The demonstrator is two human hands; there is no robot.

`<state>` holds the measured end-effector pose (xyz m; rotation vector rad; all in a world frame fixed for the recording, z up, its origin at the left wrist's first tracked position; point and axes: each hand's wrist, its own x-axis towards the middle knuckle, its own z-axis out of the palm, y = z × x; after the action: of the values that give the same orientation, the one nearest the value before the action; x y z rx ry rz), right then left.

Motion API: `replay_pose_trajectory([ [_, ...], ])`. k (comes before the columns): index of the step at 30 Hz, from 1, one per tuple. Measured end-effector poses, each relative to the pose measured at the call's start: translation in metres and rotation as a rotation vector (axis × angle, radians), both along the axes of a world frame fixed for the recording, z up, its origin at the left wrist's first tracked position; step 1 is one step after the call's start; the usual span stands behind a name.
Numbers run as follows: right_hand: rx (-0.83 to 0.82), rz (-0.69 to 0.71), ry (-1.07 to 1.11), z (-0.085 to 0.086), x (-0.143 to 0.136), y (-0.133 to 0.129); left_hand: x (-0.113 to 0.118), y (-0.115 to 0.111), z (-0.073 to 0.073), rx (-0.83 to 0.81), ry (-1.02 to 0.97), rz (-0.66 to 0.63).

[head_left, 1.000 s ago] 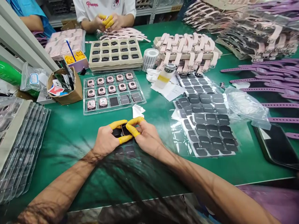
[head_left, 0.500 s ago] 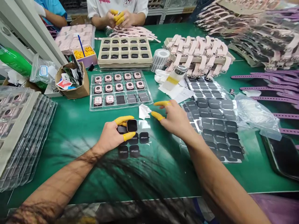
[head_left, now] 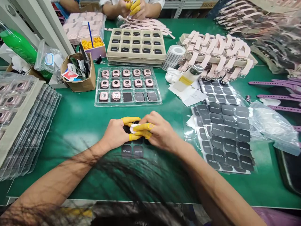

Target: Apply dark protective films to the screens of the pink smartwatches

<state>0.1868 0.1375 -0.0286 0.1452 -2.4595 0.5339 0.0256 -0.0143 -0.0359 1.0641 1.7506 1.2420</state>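
Note:
My left hand, yellow cots on its thumb and finger, grips a small square watch head by its edges. Most of the watch head is hidden behind my right hand. That hand also wears yellow finger cots and pinches a folded white wipe against the watch face. Under both hands lies a clear sheet with square black stickers, partly covered. Beyond them, a clear plastic tray carries pink watch heads in its two back rows and part of the front row, with black squares in the other front pockets.
Black sticker sheets lie at right, beside a plastic bag. A bottle stands on white paper near a label roll. Stacked trays fill the left. Pink straps lie behind; a co-worker's hands are across the table.
My right hand has picked up the white wipe from the table and brought it left onto the watch head. My left hand keeps its hold. The camera view has shifted slightly.

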Motion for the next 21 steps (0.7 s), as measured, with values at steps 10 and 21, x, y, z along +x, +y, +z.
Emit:
replay_pose_trajectory([
  [10,0.06,-0.056,0.042,0.001,0.008,0.011,0.0,0.0,0.004,-0.013,-0.051,-0.019],
  [21,0.052,-0.034,0.018,-0.001,0.006,0.011,-0.003,-0.002,-0.001,0.007,-0.023,-0.027],
])
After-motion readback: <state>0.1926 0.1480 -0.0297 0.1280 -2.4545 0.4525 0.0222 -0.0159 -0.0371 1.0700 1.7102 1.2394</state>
